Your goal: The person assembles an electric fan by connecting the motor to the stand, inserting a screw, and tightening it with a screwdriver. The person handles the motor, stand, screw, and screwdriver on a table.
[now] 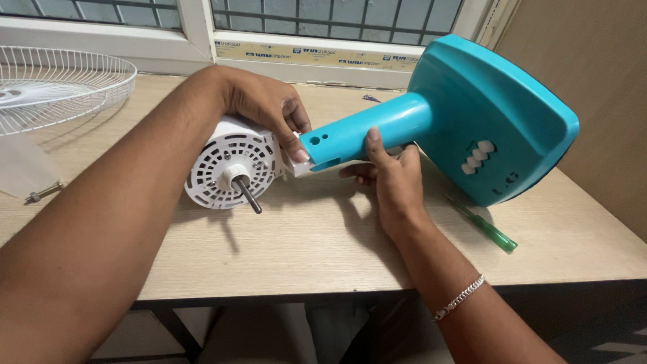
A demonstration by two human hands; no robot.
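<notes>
Near edge: wooden desk (323, 249), light grain, dark frame beneath. Right wrist carries a silver chain bracelet (459, 298).

Right hand (391, 178): forearm rising from lower right, palm under the neck of the teal fan stand (472, 121), thumb laid up against the tube; grip clamped on the neck. The stand lies tipped on its side, square base toward the right wall, white push-buttons (477, 156) in a row on its face.

Left hand (266, 104): forearm crossing from lower left, fingers curled over the top of the white fan motor housing (236, 165), grip closed on it. The housing rests on the desk, vented face and steel shaft (248, 195) toward the camera, its rear meeting the open end of the teal neck.

Green-handled screwdriver (488, 228) on the desk, right of the hand. Bolt (44, 193) at left. White wire fan guard (57, 84) far left.

Far: window sill with a pale yellow sticker strip (317, 54), blue print, along the frame
</notes>
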